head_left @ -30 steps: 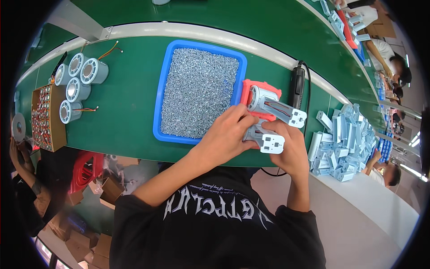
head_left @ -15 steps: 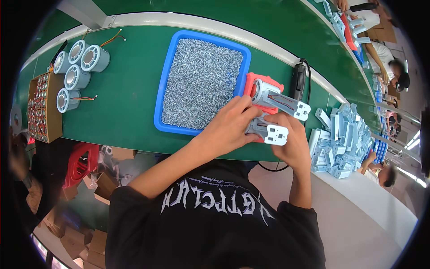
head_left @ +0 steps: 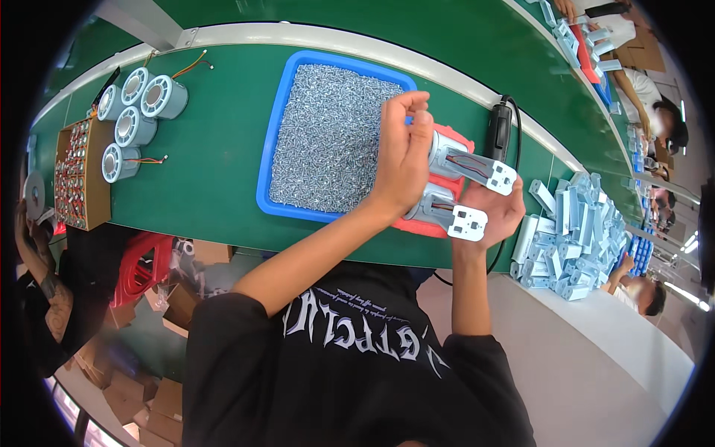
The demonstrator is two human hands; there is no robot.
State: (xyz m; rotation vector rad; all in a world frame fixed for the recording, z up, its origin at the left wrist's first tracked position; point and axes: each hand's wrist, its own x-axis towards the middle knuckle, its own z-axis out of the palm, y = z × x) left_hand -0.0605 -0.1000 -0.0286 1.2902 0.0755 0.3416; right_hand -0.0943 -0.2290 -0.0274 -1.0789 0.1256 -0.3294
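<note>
Two grey-blue motor housings sit side by side in a red fixture (head_left: 465, 141), each with a bracket arm ending in a white perforated plate and wires along its channel. The far bracket arm (head_left: 477, 165) reaches toward the right, and the near motor housing (head_left: 433, 203) lies closer to me. My left hand (head_left: 402, 160) is raised left of them, beside the tray's right rim, its fingers loosely bent, apart and seemingly empty. My right hand (head_left: 495, 212) lies beside the two end plates, palm partly showing, fingers loosely spread; the far plate covers part of it.
A blue tray (head_left: 264, 179) full of small screws stands left of the fixture. A black electric screwdriver (head_left: 497, 134) with a cable lies beyond it. Metal brackets (head_left: 573, 231) are heaped at right. Several motors (head_left: 135, 127) and a cardboard box (head_left: 97, 186) stand at left. Other people work nearby.
Both hands have come away from the near motor's bracket. My left hand has moved up and is raised beside the far motor; my right hand has shifted right, its palm turned up.
</note>
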